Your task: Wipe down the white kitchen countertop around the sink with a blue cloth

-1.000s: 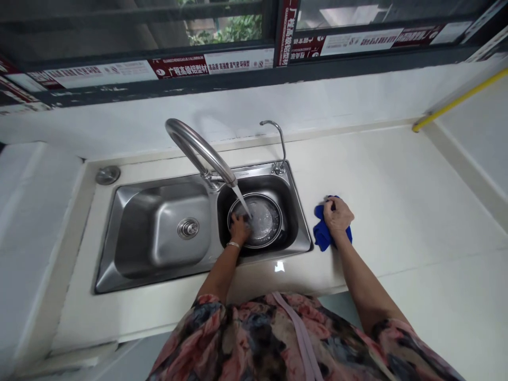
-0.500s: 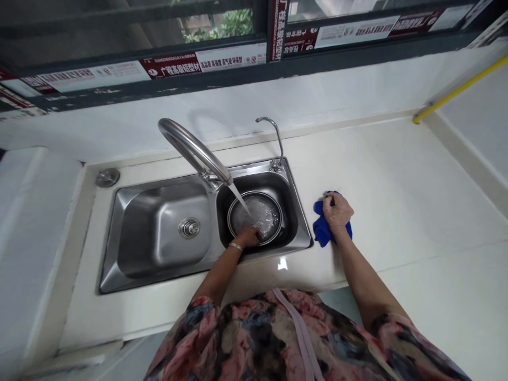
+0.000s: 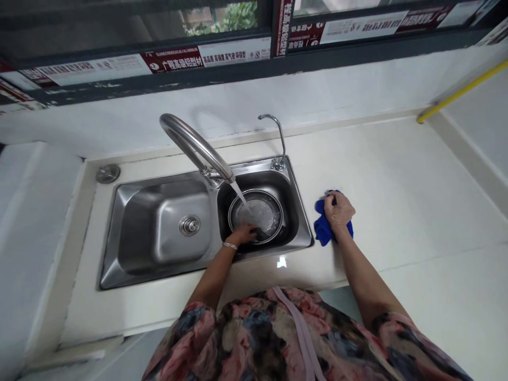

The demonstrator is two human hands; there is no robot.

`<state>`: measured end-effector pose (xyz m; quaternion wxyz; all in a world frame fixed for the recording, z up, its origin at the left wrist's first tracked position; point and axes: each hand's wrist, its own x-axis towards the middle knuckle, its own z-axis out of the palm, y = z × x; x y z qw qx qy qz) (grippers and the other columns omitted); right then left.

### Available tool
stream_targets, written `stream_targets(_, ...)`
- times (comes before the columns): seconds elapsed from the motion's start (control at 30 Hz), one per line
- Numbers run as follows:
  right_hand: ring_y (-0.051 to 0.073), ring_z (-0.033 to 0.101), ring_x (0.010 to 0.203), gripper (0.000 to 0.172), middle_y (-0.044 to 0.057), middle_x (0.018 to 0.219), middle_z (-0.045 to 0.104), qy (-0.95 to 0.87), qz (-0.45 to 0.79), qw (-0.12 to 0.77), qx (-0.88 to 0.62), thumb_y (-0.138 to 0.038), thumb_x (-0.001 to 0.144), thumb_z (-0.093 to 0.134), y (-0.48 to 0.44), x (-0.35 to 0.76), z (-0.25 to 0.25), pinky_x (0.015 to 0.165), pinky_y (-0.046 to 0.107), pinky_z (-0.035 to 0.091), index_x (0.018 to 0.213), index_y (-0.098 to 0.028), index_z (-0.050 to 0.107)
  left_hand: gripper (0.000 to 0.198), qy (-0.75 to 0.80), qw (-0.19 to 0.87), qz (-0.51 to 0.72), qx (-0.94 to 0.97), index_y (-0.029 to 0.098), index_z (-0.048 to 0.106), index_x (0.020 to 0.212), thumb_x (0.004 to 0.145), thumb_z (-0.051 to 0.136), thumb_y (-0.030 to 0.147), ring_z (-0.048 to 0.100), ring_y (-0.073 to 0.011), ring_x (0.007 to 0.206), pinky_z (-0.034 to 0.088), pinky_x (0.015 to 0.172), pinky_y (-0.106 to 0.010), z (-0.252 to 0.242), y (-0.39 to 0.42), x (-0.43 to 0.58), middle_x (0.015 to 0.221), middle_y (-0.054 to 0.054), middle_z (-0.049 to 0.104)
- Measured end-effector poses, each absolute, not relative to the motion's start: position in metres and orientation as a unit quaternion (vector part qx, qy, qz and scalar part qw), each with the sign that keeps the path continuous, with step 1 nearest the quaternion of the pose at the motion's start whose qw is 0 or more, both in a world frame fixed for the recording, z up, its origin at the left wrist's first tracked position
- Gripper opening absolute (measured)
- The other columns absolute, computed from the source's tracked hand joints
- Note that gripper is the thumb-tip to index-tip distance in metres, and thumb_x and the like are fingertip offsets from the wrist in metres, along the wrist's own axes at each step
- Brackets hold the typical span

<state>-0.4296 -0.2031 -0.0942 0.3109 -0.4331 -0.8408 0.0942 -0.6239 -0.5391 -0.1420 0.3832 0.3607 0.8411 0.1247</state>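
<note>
the left hand (image 3: 243,233) reaches down into the right basin (image 3: 297,211) of the steel sink and rests at the near edge of a round metal pan (image 3: 265,209). its fingers bend over a small dark item (image 3: 260,233); whether they grip it cannot be told. the right hand (image 3: 338,210) lies on the countertop (image 3: 397,185) just right of the sink, fingers curled shut on a bunched blue cloth (image 3: 322,231).

containers:
- the right basin holds the pan, which stands mouth up and covers most of the basin floor.
- a stream of water (image 3: 240,196) from the curved faucet (image 3: 194,143) falls into the left part of the pan.
- the left basin (image 3: 159,206) shows a round drain fitting (image 3: 189,225) on its floor.

the pan is circular, with a bright steel rim and a grey, wet inside that carries glare and ripples.

limits of view:
- the left hand covers the near rim of the pan.
- the dark item is too small to identify.
- the water's depth in the pan cannot be judged.
- the right hand hides the upper part of the cloth.
- a thin second tap (image 3: 275,132) stands behind the right basin.
</note>
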Motion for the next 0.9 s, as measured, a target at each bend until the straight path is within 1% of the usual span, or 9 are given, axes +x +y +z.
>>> stream_targets(0.07, 0.026, 0.073, 0.090, 0.033, 0.010, 0.100, 0.082, -0.843, 0.093, 0.307, -0.432, -0.029, 0.093, 0.049, -0.203, -0.429, -0.095, 0.083, 0.035, 0.054, 0.102, -0.020, 0.080, 0.039, 0.853, 0.355, 0.138, 0.356, 0.021, 0.076, 0.130, 0.092, 0.072, 0.030, 0.066, -0.0266, 0.133, 0.047, 0.119, -0.034, -0.133, -0.540, -0.628, 0.143, -0.010, 0.072)
stream_targets(0.13, 0.026, 0.073, 0.090, 0.034, 0.010, 0.100, 0.082, -0.843, 0.092, 0.307, -0.431, -0.029, 0.093, 0.049, -0.202, -0.428, -0.095, 0.083, 0.036, 0.054, 0.102, -0.020, 0.080, 0.038, 0.869, 0.315, 0.160, 0.346, 0.021, 0.074, 0.133, 0.096, 0.067, 0.030, 0.065, -0.0257, 0.134, 0.047, 0.120, -0.034, -0.122, -0.542, -0.637, 0.143, -0.010, 0.071)
stream_targets(0.2, 0.026, 0.072, 0.090, 0.034, 0.010, 0.101, 0.082, -0.843, 0.092, 0.309, -0.430, -0.029, 0.092, 0.050, -0.201, -0.427, -0.097, 0.082, 0.036, 0.053, 0.102, -0.020, 0.080, 0.037, 0.888, 0.265, 0.184, 0.328, 0.023, 0.072, 0.135, 0.103, 0.057, 0.031, 0.065, -0.0234, 0.134, 0.047, 0.120, -0.034, -0.109, -0.548, -0.650, 0.142, -0.008, 0.071)
stream_targets(0.3, 0.026, 0.071, 0.089, 0.033, 0.010, 0.100, 0.081, -0.842, 0.094, 0.309, -0.432, -0.029, 0.092, 0.050, -0.199, -0.427, -0.099, 0.080, 0.035, 0.051, 0.101, -0.020, 0.080, 0.042, 0.919, 0.174, 0.219, 0.279, 0.020, 0.067, 0.141, 0.110, 0.041, 0.032, 0.066, -0.0231, 0.128, 0.050, 0.115, -0.037, -0.091, -0.560, -0.676, 0.137, -0.011, 0.072)
stream_targets(0.4, 0.026, 0.070, 0.087, 0.032, 0.010, 0.097, 0.081, -0.842, 0.092, 0.310, -0.431, -0.028, 0.091, 0.051, -0.198, -0.427, -0.101, 0.078, 0.035, 0.050, 0.101, -0.019, 0.080, 0.042, 0.935, 0.046, 0.287, 0.201, 0.015, 0.065, 0.140, 0.109, 0.044, 0.033, 0.071, -0.0226, 0.108, 0.056, 0.103, -0.038, -0.080, -0.568, -0.704, 0.122, -0.013, 0.075)
stream_targets(0.5, 0.026, 0.070, 0.088, 0.032, 0.010, 0.098, 0.081, -0.843, 0.090, 0.315, -0.426, -0.029, 0.092, 0.052, -0.198, -0.426, -0.102, 0.078, 0.034, 0.049, 0.101, -0.019, 0.080, 0.040, 0.920, -0.036, 0.357, 0.158, 0.014, 0.066, 0.138, 0.106, 0.052, 0.035, 0.071, -0.0203, 0.091, 0.058, 0.094, -0.036, -0.073, -0.563, -0.728, 0.108, -0.011, 0.075)
stream_targets(0.57, 0.026, 0.070, 0.089, 0.032, 0.009, 0.098, 0.081, -0.844, 0.088, 0.318, -0.423, -0.030, 0.092, 0.052, -0.198, -0.426, -0.103, 0.078, 0.034, 0.049, 0.102, -0.019, 0.081, 0.040, 0.908, -0.060, 0.379, 0.167, 0.015, 0.066, 0.138, 0.105, 0.056, 0.036, 0.071, -0.0204, 0.091, 0.058, 0.095, -0.036, -0.067, -0.553, -0.739, 0.105, -0.010, 0.075)
stream_targets(0.7, 0.025, 0.070, 0.089, 0.033, 0.009, 0.099, 0.081, -0.845, 0.083, 0.319, -0.421, -0.030, 0.092, 0.052, -0.198, -0.425, -0.103, 0.078, 0.034, 0.048, 0.102, -0.019, 0.081, 0.036, 0.900, -0.062, 0.372, 0.220, 0.015, 0.069, 0.132, 0.102, 0.061, 0.034, 0.072, -0.0247, 0.101, 0.055, 0.100, -0.037, -0.050, -0.526, -0.752, 0.102, -0.010, 0.076)
stream_targets(0.9, 0.024, 0.071, 0.085, 0.033, 0.008, 0.095, 0.082, -0.845, 0.073, 0.322, -0.422, -0.028, 0.091, 0.051, -0.199, -0.428, -0.099, 0.077, 0.033, 0.049, 0.100, -0.019, 0.081, 0.030, 0.907, -0.028, 0.360, 0.219, 0.014, 0.074, 0.123, 0.102, 0.059, 0.029, 0.074, -0.0253, 0.108, 0.055, 0.104, -0.037, -0.033, -0.505, -0.760, 0.114, -0.014, 0.078)
